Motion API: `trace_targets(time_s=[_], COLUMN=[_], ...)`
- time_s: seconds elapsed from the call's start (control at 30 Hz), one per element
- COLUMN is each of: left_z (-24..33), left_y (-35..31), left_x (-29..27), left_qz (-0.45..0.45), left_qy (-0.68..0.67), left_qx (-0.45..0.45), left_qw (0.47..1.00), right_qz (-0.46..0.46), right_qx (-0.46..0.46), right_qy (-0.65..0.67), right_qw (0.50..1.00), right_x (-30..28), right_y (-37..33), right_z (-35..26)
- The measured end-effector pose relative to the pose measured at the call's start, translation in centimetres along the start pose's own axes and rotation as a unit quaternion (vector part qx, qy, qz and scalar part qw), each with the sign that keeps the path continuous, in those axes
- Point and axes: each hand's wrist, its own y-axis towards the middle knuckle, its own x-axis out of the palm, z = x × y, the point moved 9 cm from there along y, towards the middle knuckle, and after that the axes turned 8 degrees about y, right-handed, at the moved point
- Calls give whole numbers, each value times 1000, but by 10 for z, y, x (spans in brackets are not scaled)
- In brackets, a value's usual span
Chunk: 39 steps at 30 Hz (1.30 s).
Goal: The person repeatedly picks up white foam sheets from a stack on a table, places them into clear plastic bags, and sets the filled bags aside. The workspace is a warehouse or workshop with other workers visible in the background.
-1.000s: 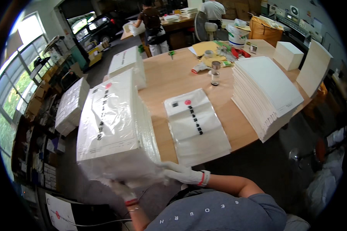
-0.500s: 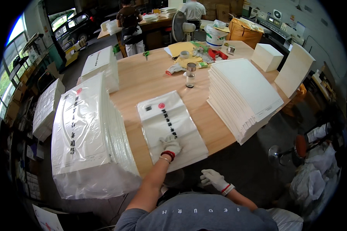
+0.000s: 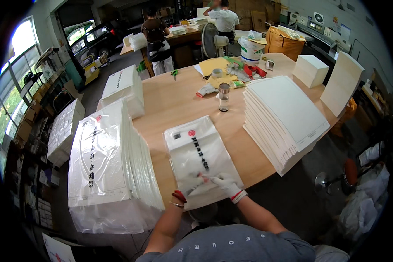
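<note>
A clear plastic bag with black printed characters and a red round mark lies flat at the table's near edge, a white sheet showing in it. Over its lower part is my left hand, in a white glove with a red band at the wrist; motion smears its fingers. My gloved right hand is on the bag's lower right, fingers drawn together; what they pinch, if anything, is too small to make out. A small reddish patch shows between the two hands.
Stacked bagged sheets stand at left, with a second bagged pile behind. At right rises a tall stack of white sheets. A glass bottle, green scissors and tape roll lie farther back. Two people work beyond.
My right hand has come up from beside the table onto the bag. My left hand has shifted slightly down the bag and is blurred. The whole view has tilted a little.
</note>
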Motion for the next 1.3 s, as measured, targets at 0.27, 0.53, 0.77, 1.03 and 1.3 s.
trace_targets(time_s=[0.27, 0.53, 0.77, 1.03, 1.3], left_z=[29, 112, 126, 178, 204], left_y=[43, 33, -15, -72, -64], left_x=[-36, -41, -39, -23, 137], left_qz=[172, 177, 301, 285, -312], left_qy=[-81, 67, 330, 173, -469], left_qx=[-5, 160, 239, 340, 108], left_qw=[982, 969, 862, 879, 819], right_qz=[79, -28, 2, 199, 179], right_qx=[-457, -322, -435, -286, -449], right_qy=[-151, -404, -167, -410, -637], right_qw=[873, 856, 885, 843, 601], right_x=[2, 67, -90, -289, -188], right_y=[-46, 25, -109, -138, -186], right_z=[-108, -55, -153, -217, -259])
